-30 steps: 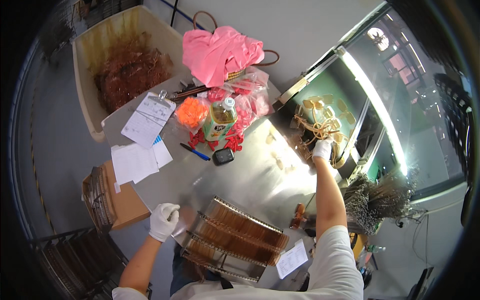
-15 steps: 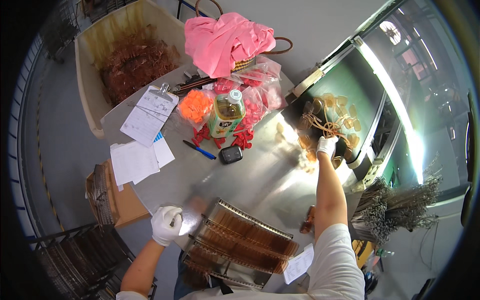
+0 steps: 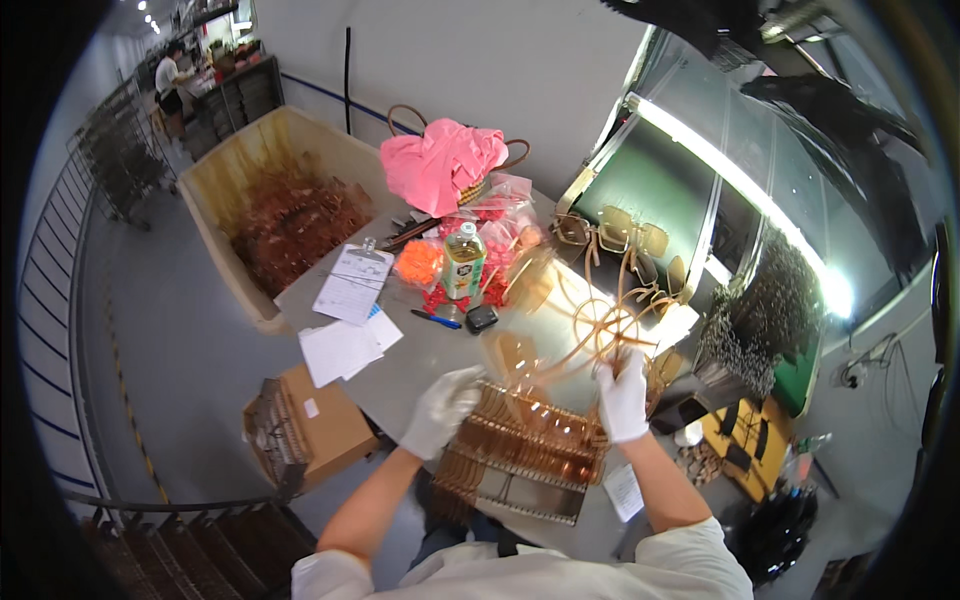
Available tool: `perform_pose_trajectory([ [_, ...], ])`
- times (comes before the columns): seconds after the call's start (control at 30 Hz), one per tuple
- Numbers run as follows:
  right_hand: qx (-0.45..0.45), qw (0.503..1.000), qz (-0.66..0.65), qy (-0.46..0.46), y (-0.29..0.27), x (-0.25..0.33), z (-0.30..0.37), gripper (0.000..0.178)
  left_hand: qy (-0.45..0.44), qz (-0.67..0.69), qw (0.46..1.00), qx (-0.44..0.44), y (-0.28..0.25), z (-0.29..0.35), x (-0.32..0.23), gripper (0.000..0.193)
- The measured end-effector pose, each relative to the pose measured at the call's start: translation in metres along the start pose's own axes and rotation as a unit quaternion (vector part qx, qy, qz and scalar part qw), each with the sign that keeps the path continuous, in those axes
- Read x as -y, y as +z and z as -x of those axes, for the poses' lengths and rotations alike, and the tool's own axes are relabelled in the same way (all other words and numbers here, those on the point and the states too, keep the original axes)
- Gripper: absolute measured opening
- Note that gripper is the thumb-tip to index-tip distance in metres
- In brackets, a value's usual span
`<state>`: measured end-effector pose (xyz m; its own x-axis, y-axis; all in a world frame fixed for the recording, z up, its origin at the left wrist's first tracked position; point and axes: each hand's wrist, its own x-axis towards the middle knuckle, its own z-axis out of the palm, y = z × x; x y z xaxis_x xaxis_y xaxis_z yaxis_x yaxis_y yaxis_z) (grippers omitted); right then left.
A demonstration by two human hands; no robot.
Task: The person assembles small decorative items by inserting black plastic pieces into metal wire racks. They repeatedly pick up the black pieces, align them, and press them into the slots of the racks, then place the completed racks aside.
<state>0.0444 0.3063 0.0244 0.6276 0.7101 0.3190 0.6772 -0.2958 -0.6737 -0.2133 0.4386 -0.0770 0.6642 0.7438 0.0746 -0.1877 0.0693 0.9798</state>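
My right hand [image 3: 625,395], in a white glove, is closed on the stems of a bunch of brown see-through lenses [image 3: 614,232] on thin curved runners. The bunch spreads out above the table, blurred in part by motion. My left hand [image 3: 443,412], gloved in white too, is at the upper left corner of a metal rack [image 3: 530,508]. Its fingers are smeared, so whether it holds anything cannot be made out. Rows of brown lenses [image 3: 530,435] stand in the rack, right in front of my body.
On the metal table [image 3: 400,360] are papers [image 3: 340,350], a clipboard [image 3: 352,285], a blue pen [image 3: 436,320], a bottle [image 3: 464,262] and bags of small coloured parts [image 3: 420,262]. A tub [image 3: 225,180] stands far left, a cardboard box [image 3: 330,420] nearer. Thin wires [image 3: 765,320] bundle at right beside a lit lamp [image 3: 740,180].
My right hand has drawn the bunch of lenses back from the lamp toward the rack. My left hand has moved right, to the rack's corner. The head view has tilted up and shifted.
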Motion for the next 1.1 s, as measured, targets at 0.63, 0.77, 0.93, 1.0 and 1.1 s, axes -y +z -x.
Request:
perform_pose_trajectory([
  [0.63, 0.026, 0.992, -0.042, -0.117, -0.102, 0.153, 0.198, 0.033, 0.006, 0.266, 0.913, 0.310, 0.095, 0.058, -0.147, 0.123],
  [0.77, 0.029, 0.995, 0.027, -0.090, -0.093, 0.156, 0.197, 0.030, 0.151, 0.191, 0.902, 0.357, 0.105, 0.048, -0.129, 0.077],
  [0.93, 0.003, 0.986, 0.145, -0.083, -0.092, 0.149, 0.198, 0.026, 0.059, 0.296, 0.882, 0.362, 0.130, 0.041, -0.120, 0.079],
  [1.0, -0.006, 0.980, 0.184, -0.073, -0.094, 0.140, 0.192, 0.024, 0.107, 0.270, 0.882, 0.372, 0.146, 0.044, -0.129, 0.110],
  [1.1, -0.011, 0.973, 0.224, -0.061, -0.104, 0.129, 0.185, 0.020, 0.089, 0.195, 0.933, 0.289, 0.172, 0.046, -0.128, 0.108],
])
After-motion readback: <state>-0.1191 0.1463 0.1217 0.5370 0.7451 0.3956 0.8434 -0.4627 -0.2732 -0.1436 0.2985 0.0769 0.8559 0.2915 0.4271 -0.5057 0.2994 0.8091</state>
